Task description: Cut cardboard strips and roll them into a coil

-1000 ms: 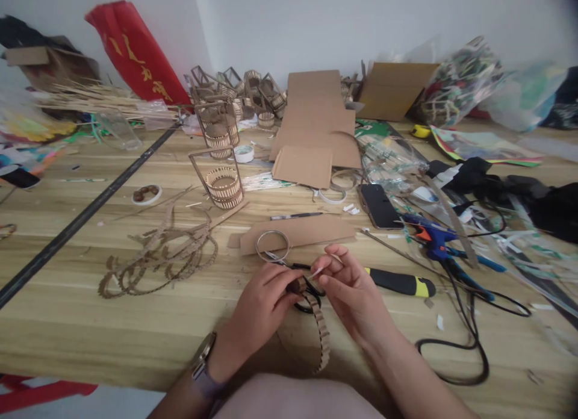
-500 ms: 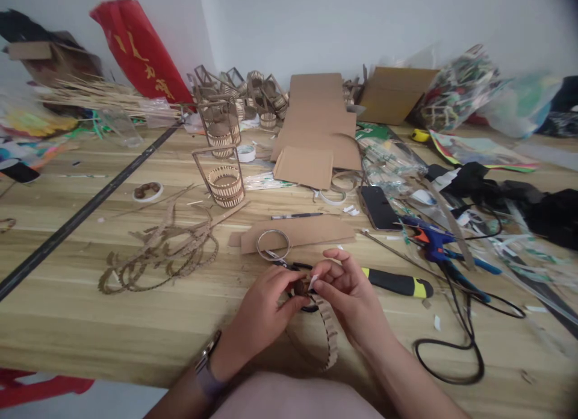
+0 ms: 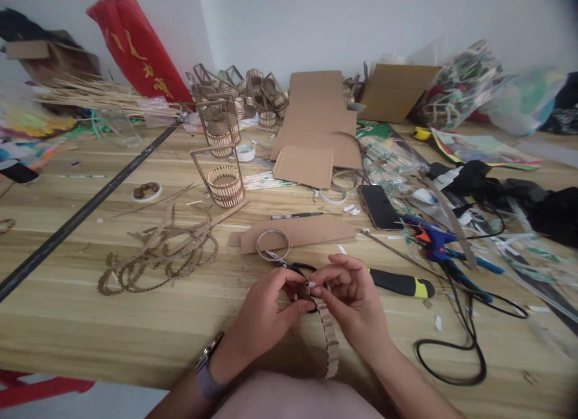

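Note:
My left hand (image 3: 275,304), with a watch on its wrist, pinches the upper end of a brown notched cardboard strip (image 3: 331,341). The strip's end seems rolled or folded between the fingertips, and the rest curves down toward me. My right hand (image 3: 354,298) pinches a small white piece of tape or paper (image 3: 311,286) against that end. Scissors (image 3: 295,265) lie just beyond the fingers, partly hidden by them. A metal ring (image 3: 273,244) rests on a flat cardboard piece (image 3: 311,232) past the scissors.
Coiled notched strips (image 3: 167,250) lie to the left. Small handled baskets (image 3: 226,184) stand farther back. On the right are a black-and-yellow handle (image 3: 401,283), a blue glue gun (image 3: 436,238) with its cord, and a phone (image 3: 380,207). A dark bar (image 3: 90,199) crosses the left side.
My right hand has brought the white piece down onto the strip's end. My fingertips are closer together, and the hanging strip has shifted slightly.

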`<action>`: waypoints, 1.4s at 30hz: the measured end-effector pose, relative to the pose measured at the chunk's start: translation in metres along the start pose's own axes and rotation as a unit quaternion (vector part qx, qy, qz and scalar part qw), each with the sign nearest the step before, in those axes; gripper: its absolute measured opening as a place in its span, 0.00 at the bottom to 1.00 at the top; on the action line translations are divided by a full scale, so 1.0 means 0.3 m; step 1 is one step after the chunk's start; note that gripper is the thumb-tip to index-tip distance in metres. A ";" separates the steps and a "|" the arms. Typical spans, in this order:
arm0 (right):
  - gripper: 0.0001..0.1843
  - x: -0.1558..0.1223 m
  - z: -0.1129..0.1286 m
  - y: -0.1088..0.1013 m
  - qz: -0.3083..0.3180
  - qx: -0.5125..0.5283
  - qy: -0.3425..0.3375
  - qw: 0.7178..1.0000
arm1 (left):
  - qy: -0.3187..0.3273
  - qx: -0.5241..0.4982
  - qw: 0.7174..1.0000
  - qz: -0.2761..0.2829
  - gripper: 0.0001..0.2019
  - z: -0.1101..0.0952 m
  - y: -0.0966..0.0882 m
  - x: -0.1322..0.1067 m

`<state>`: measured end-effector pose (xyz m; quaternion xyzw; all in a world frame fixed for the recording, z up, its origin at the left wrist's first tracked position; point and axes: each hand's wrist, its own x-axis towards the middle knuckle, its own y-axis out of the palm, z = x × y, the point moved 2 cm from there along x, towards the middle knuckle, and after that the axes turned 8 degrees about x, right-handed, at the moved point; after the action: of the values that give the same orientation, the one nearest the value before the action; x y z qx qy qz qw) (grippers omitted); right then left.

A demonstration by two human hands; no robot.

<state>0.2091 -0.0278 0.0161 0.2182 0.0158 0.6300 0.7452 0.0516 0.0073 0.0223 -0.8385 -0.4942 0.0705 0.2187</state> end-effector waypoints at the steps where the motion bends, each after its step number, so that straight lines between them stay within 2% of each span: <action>1: 0.19 -0.003 0.001 0.001 0.000 -0.010 -0.019 1.000 | 0.001 -0.005 1.000 0.001 0.07 -0.003 -0.001 -0.002; 4: 0.20 -0.012 -0.001 0.003 -0.002 -0.030 -0.059 0.998 | 0.014 -0.002 1.000 -0.001 0.07 -0.012 -0.003 -0.007; 9: 0.24 -0.015 -0.002 0.000 0.027 -0.013 -0.054 0.998 | 0.079 0.052 0.995 -0.018 0.06 -0.023 -0.010 -0.008; 15: 0.26 -0.017 0.012 -0.004 0.029 0.044 0.008 0.999 | 0.176 0.108 0.978 -0.039 0.10 -0.037 -0.015 -0.009; 21: 0.26 -0.022 0.019 0.001 -0.003 0.079 0.095 0.992 | 0.229 0.152 0.961 -0.043 0.08 -0.057 -0.007 -0.018; 29: 0.26 -0.023 0.027 0.003 -0.010 0.053 0.123 0.991 | 0.263 0.198 0.942 -0.060 0.04 -0.053 -0.002 -0.030; 38: 0.26 -0.030 0.026 0.004 -0.001 0.069 0.171 0.983 | 0.333 0.258 0.904 -0.077 0.05 -0.059 -0.006 -0.031; 42: 0.26 -0.038 0.027 0.008 -0.004 0.073 0.180 0.981 | 0.349 0.258 0.898 -0.071 0.06 -0.063 -0.005 -0.030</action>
<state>0.2068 -0.0406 0.0213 0.1545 0.1967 0.6531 0.7148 0.0522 -0.0053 0.0390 -0.6862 -0.4083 -0.1174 0.5905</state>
